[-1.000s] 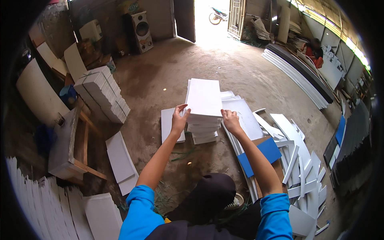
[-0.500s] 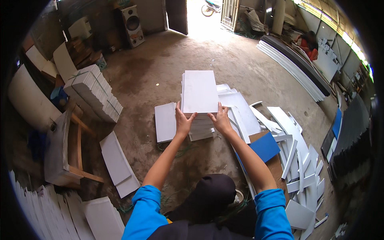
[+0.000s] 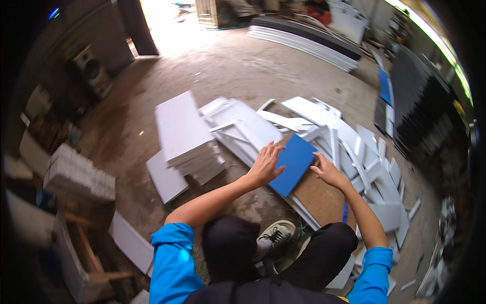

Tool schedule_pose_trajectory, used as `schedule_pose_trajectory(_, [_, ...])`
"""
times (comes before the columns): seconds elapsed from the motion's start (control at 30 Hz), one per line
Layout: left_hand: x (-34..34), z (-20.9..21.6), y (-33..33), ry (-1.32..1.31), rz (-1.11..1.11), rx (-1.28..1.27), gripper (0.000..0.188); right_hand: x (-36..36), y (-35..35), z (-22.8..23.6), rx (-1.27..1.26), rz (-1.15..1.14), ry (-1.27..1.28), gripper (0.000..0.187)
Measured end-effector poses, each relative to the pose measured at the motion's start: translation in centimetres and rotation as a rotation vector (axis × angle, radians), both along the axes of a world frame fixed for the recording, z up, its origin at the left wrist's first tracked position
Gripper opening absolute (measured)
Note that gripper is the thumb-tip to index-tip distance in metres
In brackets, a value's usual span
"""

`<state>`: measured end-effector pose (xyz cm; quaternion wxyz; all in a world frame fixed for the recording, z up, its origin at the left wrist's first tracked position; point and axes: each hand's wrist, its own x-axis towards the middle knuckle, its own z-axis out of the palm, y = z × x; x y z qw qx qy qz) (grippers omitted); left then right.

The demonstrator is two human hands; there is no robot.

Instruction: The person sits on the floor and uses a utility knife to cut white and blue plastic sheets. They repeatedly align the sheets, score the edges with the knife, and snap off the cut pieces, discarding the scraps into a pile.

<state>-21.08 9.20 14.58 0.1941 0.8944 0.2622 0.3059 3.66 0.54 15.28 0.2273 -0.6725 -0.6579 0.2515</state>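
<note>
A flat blue rectangular sheet (image 3: 297, 164) lies on a brown board (image 3: 321, 200) in front of me, slightly to the right. My left hand (image 3: 267, 164) reaches over the sheet's left edge, its fingers spread and thumb apart. At the opposite edge is my right hand (image 3: 328, 171), with curled fingers and thumb closed on the sheet's rim near its far right corner. To the left, a stack of white rectangular panels (image 3: 182, 126) stands on the floor, and neither hand touches it.
White offcut strips (image 3: 372, 169) lie heaped to the right. More white panels (image 3: 235, 119) lie behind the blue sheet. A wooden frame (image 3: 83, 248) and a bundled white stack (image 3: 78, 175) stand at the left. Dark sheets (image 3: 417, 101) lean at the right. Another person (image 3: 316, 11) is at the back.
Both hands have left the white panel stack and moved right to the blue sheet. My left hand has opened. The view has swung right, and my shoe and knees now show.
</note>
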Motion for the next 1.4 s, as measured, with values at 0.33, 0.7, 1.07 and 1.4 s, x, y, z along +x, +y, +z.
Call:
schedule_pose_trajectory(0.33, [18.7,-11.0,-5.1,0.336,-0.390,-0.088,0.051,13.5,-22.3,-12.8,-0.156,-0.723,-0.043,0.052])
schedule_pose_trajectory(0.7, [25.9,-19.4,-13.2,-0.166,0.053,-0.658,0.022,10.4,-22.4,-20.6,0.031,-0.804,-0.154,0.065])
schedule_pose_trajectory(1.07, [35.6,-20.7,-18.8,0.059,-0.163,-1.144,0.033,8.1,-35.1,-14.9,0.013,-0.973,0.102,0.063])
schedule_pose_trajectory(1.4, [39.1,-17.5,-21.8,0.005,-0.242,-1.128,0.034,8.7,-40.9,-13.8,0.191,-1.282,0.369,0.057])
